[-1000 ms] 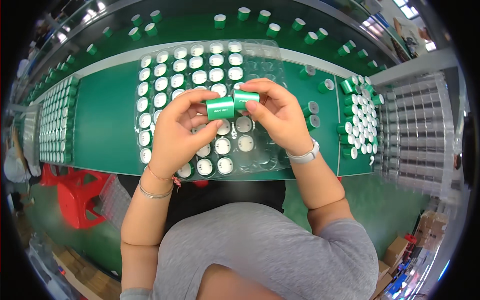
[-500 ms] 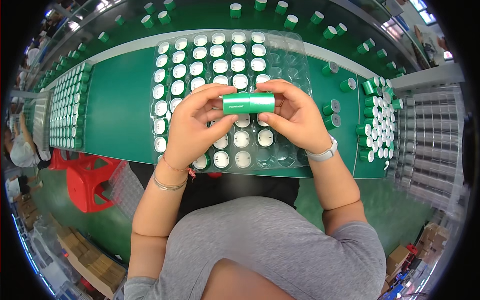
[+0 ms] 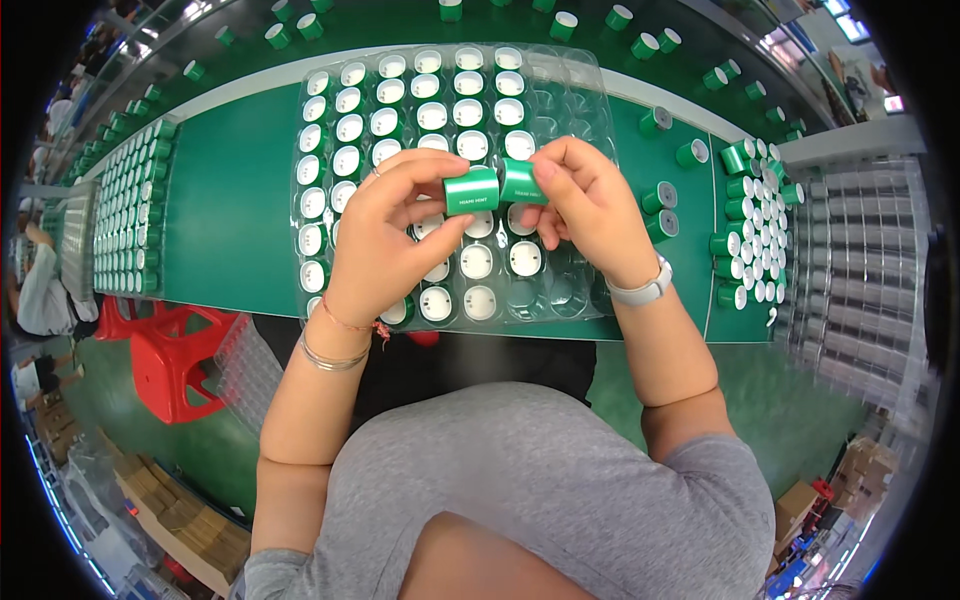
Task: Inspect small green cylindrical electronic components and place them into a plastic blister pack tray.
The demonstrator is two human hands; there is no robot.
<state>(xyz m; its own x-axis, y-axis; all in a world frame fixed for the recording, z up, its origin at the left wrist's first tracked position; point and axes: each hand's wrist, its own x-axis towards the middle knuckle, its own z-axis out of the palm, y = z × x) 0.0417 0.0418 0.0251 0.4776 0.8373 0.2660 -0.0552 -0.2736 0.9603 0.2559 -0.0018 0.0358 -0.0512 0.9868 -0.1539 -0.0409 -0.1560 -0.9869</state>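
The left hand [image 3: 378, 235] grips a green can [image 3: 472, 192] on its side between thumb and fingers. The right hand [image 3: 603, 225] pinches a second can [image 3: 521, 183], slightly tilted, its thumb over the near face. The two cans are end to end above the clear tray [image 3: 520, 294]; whether they touch is hard to tell. White-ended cans fill much of the tray, while cells toward its right are bare. On the desk [image 3: 230, 220], four grey-ended cans [image 3: 661, 196] stand between the tray and a cluster of cans [image 3: 741, 245] farther right.
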